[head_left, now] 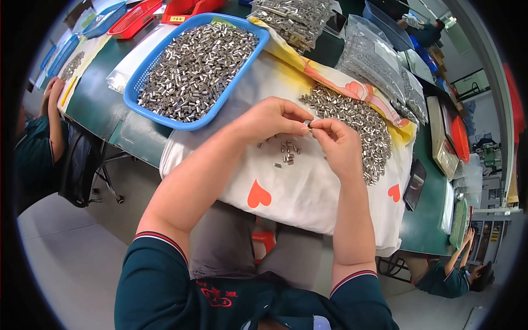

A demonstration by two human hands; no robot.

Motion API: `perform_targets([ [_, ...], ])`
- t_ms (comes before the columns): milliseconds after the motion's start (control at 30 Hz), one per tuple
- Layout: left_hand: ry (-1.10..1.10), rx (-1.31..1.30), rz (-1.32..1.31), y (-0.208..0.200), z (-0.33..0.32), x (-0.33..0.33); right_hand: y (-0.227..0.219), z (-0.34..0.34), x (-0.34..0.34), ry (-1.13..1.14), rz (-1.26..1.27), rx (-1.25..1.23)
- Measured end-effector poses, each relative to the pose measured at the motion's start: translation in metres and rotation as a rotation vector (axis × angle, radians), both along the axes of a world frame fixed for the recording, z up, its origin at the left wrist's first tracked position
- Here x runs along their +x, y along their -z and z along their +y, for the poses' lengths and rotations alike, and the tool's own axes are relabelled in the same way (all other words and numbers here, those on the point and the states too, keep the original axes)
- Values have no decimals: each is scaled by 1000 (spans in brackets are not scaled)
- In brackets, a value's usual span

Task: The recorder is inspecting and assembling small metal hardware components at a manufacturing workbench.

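A blue basket [144,91] holds silvery metal pieces [192,66]; the white cloth [308,192] bears orange hearts [259,195].

Bright, even overhead light; soft shadows; sharp centre; fisheye bending and black vignette at edges.

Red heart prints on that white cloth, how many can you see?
2. One red heart sits on the cloth's front overhang, below the left hand; a smaller one is near its right edge. Folds or metal pieces may hide others.
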State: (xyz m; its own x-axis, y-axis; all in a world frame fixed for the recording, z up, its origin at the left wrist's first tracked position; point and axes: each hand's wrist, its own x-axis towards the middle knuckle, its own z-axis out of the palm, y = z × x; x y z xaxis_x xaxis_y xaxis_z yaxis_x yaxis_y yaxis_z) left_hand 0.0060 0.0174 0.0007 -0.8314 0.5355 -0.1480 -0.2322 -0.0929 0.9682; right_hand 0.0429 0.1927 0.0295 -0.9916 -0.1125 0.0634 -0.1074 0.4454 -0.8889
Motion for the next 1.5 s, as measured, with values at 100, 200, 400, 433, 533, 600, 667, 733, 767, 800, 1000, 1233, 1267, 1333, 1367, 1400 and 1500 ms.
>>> perform_targets([
  [100,19,-56,-8,1,2,1,5,-1,-2,-5,63,40],
  [200,2,-69,8,1,1,2,2,8,-7,50,46,28],
  [400,83,-230,137,0,0,2,15,14,-25,114,160,245],
  [433,78,-196,124,0,0,2,16,11,-31,115,159,248],
  [533,68,-159,107,2,0,2,20,0,-47,92,306,738],
  [600,60,-155,105,3,0,1,27,-4,-53,98,348,810],
  [667,52,-155,128,4,2,1,30,-3,-56,105,392,882],
  [733,45,-156,122,8,1,-1,30,-3,-53,44,387,805],
  [767,44,-158,116,10,0,-1,30,-5,-52,41,387,806],
  [800,44,-156,116,10,1,-1,29,-5,-51,42,395,793],
  [1000,-4,-30,85,11,1,-2,29,-4,-41,76,363,663],
  [1233,-78,92,-38,5,-2,-3,8,-4,-11,11,68,-34],
  [1267,-74,104,-56,3,-1,-3,8,-2,-10,17,68,-40],
  [1333,-76,106,-77,3,0,-3,10,0,-10,-14,113,-25],
  [1367,-71,96,-69,4,1,-4,11,1,-10,-14,111,-32],
  [1400,-69,92,-61,5,0,-3,11,0,-9,-30,125,-35],
  [1500,-59,95,-66,8,-1,-4,10,-3,-7,-41,167,-13],
])
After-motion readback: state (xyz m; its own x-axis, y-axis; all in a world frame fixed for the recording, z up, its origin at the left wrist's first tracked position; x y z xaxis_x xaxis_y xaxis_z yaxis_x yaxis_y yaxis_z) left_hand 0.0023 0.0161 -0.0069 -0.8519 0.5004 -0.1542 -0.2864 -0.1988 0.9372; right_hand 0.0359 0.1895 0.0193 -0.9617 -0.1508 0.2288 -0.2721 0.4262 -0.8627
